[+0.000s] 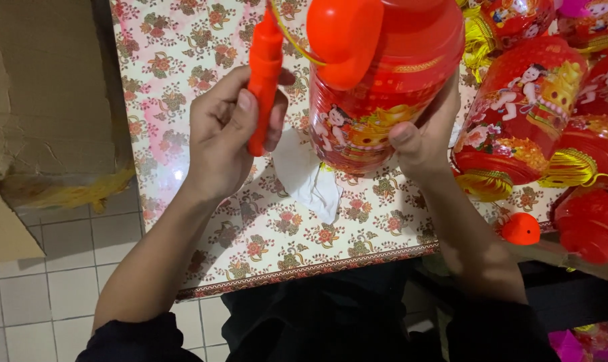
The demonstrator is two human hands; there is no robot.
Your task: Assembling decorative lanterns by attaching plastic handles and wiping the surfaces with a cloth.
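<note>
My left hand point(223, 137) grips an orange plastic stick point(263, 80), held upright above the table. My right hand point(428, 137) holds a red lantern point(371, 100) with cartoon children and gold bands printed on it, raised close to the camera. An orange round cap point(344, 37) sits on the lantern's near side, and a thin yellow cord runs from the stick's top toward the lantern. Under the lantern a crumpled white tissue point(310, 177) lies on the table with its floral cloth point(183, 53).
Several more red lanterns point(525, 114) with yellow tassels crowd the table's right side. A small orange cap point(520, 228) lies near the front right edge. A cardboard box point(42, 87) stands at the left on a white tiled floor point(42, 295).
</note>
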